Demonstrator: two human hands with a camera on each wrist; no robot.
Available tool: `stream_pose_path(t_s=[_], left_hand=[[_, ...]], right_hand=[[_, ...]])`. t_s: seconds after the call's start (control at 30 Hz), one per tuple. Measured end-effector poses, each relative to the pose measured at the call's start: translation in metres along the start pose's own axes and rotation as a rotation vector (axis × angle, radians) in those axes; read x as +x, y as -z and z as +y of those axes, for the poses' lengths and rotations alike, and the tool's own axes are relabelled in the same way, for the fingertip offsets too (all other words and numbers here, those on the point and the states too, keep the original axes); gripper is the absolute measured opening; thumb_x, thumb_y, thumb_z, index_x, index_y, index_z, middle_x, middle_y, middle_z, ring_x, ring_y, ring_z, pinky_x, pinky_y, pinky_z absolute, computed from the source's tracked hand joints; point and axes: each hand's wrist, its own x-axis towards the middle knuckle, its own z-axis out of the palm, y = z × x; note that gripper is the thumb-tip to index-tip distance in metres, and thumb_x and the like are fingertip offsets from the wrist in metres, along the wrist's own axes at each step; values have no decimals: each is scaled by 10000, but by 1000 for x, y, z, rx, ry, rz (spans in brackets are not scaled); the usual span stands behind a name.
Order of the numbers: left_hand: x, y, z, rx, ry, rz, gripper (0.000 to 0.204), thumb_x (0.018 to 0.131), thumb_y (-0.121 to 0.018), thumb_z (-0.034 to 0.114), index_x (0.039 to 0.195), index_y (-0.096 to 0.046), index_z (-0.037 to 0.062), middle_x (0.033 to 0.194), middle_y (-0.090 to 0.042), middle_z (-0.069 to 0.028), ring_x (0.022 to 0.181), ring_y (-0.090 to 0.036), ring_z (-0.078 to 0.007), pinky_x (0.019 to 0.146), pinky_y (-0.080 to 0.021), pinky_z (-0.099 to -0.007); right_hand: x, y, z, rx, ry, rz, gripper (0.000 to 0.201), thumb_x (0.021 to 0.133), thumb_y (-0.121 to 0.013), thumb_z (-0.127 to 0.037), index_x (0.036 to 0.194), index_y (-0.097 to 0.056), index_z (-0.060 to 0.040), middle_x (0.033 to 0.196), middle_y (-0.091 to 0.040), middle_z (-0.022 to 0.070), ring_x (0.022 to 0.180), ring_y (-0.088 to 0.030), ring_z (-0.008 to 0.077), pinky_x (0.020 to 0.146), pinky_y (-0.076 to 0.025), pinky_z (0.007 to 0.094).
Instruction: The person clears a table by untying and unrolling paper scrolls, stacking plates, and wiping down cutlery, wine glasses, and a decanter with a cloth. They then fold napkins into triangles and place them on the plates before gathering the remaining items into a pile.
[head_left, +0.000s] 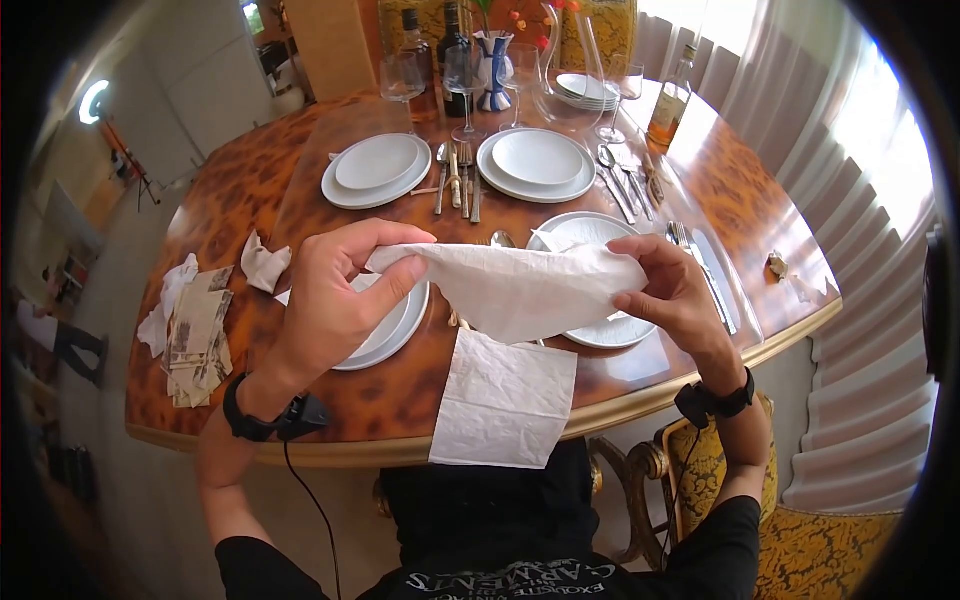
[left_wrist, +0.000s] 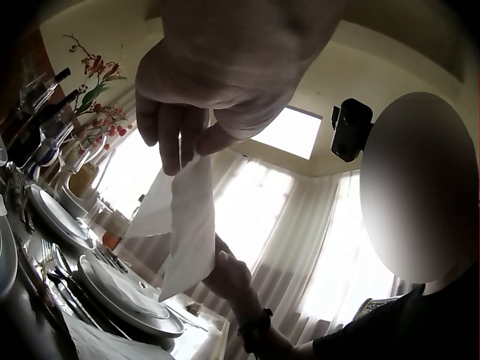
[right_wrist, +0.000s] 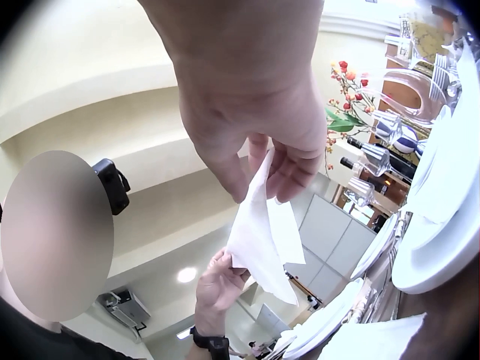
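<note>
Both hands, the left hand (head_left: 335, 300) and right hand (head_left: 672, 290), pinch opposite ends of a napkin (head_left: 520, 285), stretching it taut above the plates (head_left: 590, 235). A second napkin (head_left: 505, 400) lies flat on the counter (head_left: 760, 215) edge, apparently for folding.

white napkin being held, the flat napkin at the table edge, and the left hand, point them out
held napkin (head_left: 520, 290), head view, middle of the cloth
flat napkin (head_left: 505, 400), head view, its centre
left hand (head_left: 335, 300), head view, back of the hand
</note>
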Motion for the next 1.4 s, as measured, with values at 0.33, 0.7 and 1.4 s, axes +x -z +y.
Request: stream_pose_path(t_s=[0.33,0.7,1.4], left_hand=[[40,-3,4,-25,63,-71,171,906,-665,65,1037,-687,-43,926,-718,-83,859,-658,-97,769,-511,-235],[190,-18,-87,-259,306,-265,289,1015,-523,298,923,-648,54,769,-661,-19,672,-619,-85,612,-485,-223],[208,-8,-187,168,560,-287,333,938,-558,305,1062,-588,-2,672,-665,-82,445,-568,-132,401,-391,-266]], right_hand=[[13,37,4,-202,-31,83,277,908,-709,-154,1125,-635,1,1020,-646,28,911,-601,91,775,-515,240],[128,112,20,-134,-107,217,269,987,-583,-300,1015,-615,-34,879,-635,22,759,-647,80,666,-543,215],[230,195,147,-1002,-214,433,425,863,-643,-321,1146,-631,-4,858,-693,168,741,-677,288,713,-550,397]])
